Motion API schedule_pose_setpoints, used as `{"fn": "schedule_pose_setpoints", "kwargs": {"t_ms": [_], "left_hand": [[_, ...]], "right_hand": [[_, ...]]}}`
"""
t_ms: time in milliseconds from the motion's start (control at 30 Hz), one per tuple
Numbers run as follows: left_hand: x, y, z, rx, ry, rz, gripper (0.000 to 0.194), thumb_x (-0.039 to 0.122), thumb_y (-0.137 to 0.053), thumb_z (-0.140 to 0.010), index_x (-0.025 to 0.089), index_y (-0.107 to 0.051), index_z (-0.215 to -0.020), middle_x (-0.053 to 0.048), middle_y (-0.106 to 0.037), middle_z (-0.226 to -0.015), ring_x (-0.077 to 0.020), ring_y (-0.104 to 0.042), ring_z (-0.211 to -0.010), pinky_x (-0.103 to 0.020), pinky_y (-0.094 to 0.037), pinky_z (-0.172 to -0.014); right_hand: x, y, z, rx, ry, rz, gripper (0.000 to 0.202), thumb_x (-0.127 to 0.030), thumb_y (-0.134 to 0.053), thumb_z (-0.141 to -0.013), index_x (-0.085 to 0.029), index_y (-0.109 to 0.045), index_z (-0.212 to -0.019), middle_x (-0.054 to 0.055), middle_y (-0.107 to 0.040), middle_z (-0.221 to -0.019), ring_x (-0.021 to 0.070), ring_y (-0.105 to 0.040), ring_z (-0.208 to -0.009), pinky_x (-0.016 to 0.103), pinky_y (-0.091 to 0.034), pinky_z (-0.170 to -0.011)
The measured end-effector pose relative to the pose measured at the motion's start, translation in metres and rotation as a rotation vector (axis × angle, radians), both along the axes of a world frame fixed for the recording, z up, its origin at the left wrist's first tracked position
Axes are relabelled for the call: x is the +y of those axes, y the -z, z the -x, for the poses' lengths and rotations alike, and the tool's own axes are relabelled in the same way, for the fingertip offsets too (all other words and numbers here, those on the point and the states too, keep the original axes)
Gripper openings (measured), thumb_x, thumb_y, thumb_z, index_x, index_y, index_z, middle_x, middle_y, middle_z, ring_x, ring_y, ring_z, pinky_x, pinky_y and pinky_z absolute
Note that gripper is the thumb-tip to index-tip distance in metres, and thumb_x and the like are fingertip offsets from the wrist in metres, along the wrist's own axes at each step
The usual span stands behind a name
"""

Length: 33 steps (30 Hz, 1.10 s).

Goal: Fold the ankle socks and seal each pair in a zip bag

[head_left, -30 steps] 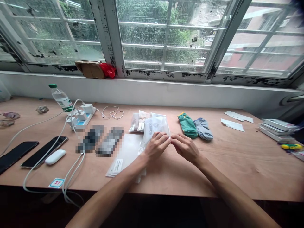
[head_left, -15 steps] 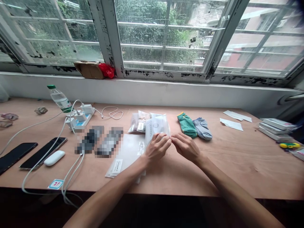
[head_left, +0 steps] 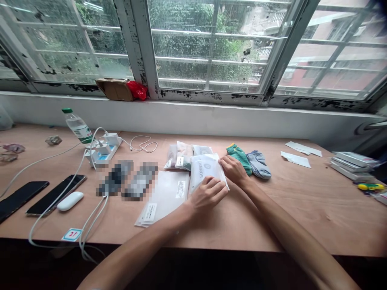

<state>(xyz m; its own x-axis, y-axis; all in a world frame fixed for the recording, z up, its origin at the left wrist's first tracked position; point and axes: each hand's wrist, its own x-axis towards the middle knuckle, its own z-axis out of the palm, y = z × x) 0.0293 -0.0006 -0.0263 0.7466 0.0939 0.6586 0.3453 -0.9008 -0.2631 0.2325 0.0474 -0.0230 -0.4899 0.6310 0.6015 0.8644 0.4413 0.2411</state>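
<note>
A frosted plastic bag with printed letters point(head_left: 203, 171) lies at the middle of the table. My left hand point(head_left: 209, 193) rests with curled fingers on its near right corner. The fingers of my right hand point(head_left: 234, 169) are closed on the bag's upper right edge. Left of it lie flat frosted bags with white labels point(head_left: 169, 189). Behind are small filled bags point(head_left: 184, 154). Just beyond my right hand are a green sock point(head_left: 240, 157) and a grey-blue sock point(head_left: 259, 164).
Phones point(head_left: 56, 194), a white case point(head_left: 70, 201), a power strip point(head_left: 105, 153) with cables and a bottle point(head_left: 79, 127) stand on the left. White papers point(head_left: 295, 159) and stacked boxes point(head_left: 353, 163) lie on the right.
The printed bag has gone from raised and tilted to lying flatter. My hands have moved apart, the left nearer to me, the right up along the bag's edge.
</note>
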Motion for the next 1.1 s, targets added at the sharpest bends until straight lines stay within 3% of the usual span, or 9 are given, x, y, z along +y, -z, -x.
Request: {"fn": "schedule_pose_setpoints", "kwargs": {"t_ms": [333,467,633,700,767,833,933,1033,1100], "left_hand": [[-0.017,0.007,-0.003,0.26,-0.006,-0.008,0.019,0.016,-0.039,-0.097,0.016,-0.057,-0.091,-0.005,-0.061,-0.09,-0.0165,-0.053,-0.083,-0.034,-0.042,-0.08],[-0.01,0.004,-0.005,0.249,-0.082,0.028,0.018,0.016,-0.039,-0.097,0.017,-0.056,-0.091,-0.005,-0.061,-0.092,-0.0187,-0.054,-0.088,-0.037,-0.041,-0.084],[0.0,-0.002,-0.009,0.24,-0.114,0.08,0.017,0.014,-0.041,-0.095,0.017,-0.057,-0.095,-0.006,-0.061,-0.098,-0.0204,-0.054,-0.095,-0.038,-0.041,-0.088],[0.005,-0.002,-0.008,0.239,-0.147,0.1,0.015,0.014,-0.042,-0.094,0.017,-0.057,-0.096,-0.007,-0.061,-0.1,-0.0209,-0.054,-0.097,-0.038,-0.041,-0.089],[0.01,-0.002,-0.007,0.239,-0.182,0.117,0.014,0.015,-0.043,-0.094,0.017,-0.057,-0.095,-0.007,-0.062,-0.1,-0.0214,-0.054,-0.098,-0.038,-0.042,-0.089],[0.013,-0.002,-0.004,0.23,-0.189,0.131,0.015,0.018,-0.042,-0.095,0.017,-0.058,-0.096,-0.007,-0.062,-0.101,-0.0214,-0.055,-0.098,-0.038,-0.042,-0.09],[0.017,-0.008,-0.001,0.113,-0.255,0.211,0.022,0.029,-0.039,-0.098,0.019,-0.057,-0.102,-0.008,-0.062,-0.106,-0.0222,-0.056,-0.102,-0.039,-0.043,-0.09],[0.026,-0.022,0.002,-0.092,-0.531,0.379,0.029,0.035,-0.033,-0.099,0.019,-0.054,-0.112,-0.012,-0.058,-0.12,-0.0252,-0.055,-0.111,-0.038,-0.045,-0.088],[0.035,-0.032,0.003,-0.138,-0.744,0.523,0.032,0.033,-0.03,-0.1,0.017,-0.049,-0.119,-0.015,-0.055,-0.124,-0.0258,-0.059,-0.107,-0.036,-0.048,-0.083]], "right_hand": [[0.019,0.014,-0.01,0.125,0.203,0.197,0.023,-0.013,-0.043,-0.093,-0.014,-0.065,-0.088,0.012,-0.067,-0.088,0.0224,-0.058,-0.084,0.03,-0.041,-0.074],[0.013,0.012,-0.008,0.52,0.192,0.443,0.03,-0.017,-0.047,-0.088,-0.017,-0.064,-0.112,0.008,-0.07,-0.087,0.02,-0.062,-0.076,0.03,-0.044,-0.071],[-0.014,0.009,0.003,1.174,-0.015,0.955,0.055,-0.034,-0.049,-0.087,-0.021,-0.041,-0.14,-0.005,-0.059,-0.061,0.013,-0.051,-0.047,0.025,-0.043,-0.049],[-0.027,0.009,0.01,1.381,-0.082,1.058,0.051,-0.045,-0.054,-0.084,-0.02,-0.052,-0.129,-0.003,-0.061,-0.065,0.0128,-0.054,-0.053,0.024,-0.044,-0.05],[-0.037,0.008,0.017,1.507,-0.138,1.168,0.045,-0.053,-0.059,-0.08,-0.017,-0.064,-0.106,0.0,-0.062,-0.068,0.0131,-0.056,-0.057,0.024,-0.046,-0.052],[-0.044,0.007,0.023,1.564,-0.198,1.263,0.042,-0.054,-0.068,-0.074,-0.015,-0.066,-0.089,0.001,-0.063,-0.07,0.0128,-0.057,-0.06,0.025,-0.049,-0.055],[-0.043,0.007,0.023,1.646,-0.221,1.167,0.04,-0.05,-0.076,-0.067,-0.015,-0.063,-0.083,0.001,-0.064,-0.074,0.0128,-0.059,-0.064,0.027,-0.053,-0.06],[-0.031,0.008,0.015,1.742,-0.179,0.912,0.04,-0.05,-0.076,-0.068,-0.018,-0.06,-0.086,0.0,-0.065,-0.077,0.015,-0.062,-0.067,0.033,-0.057,-0.063],[-0.02,0.011,0.006,1.774,-0.119,0.805,0.04,-0.05,-0.073,-0.07,-0.019,-0.059,-0.091,0.002,-0.066,-0.081,0.0177,-0.064,-0.072,0.038,-0.06,-0.066]]}}
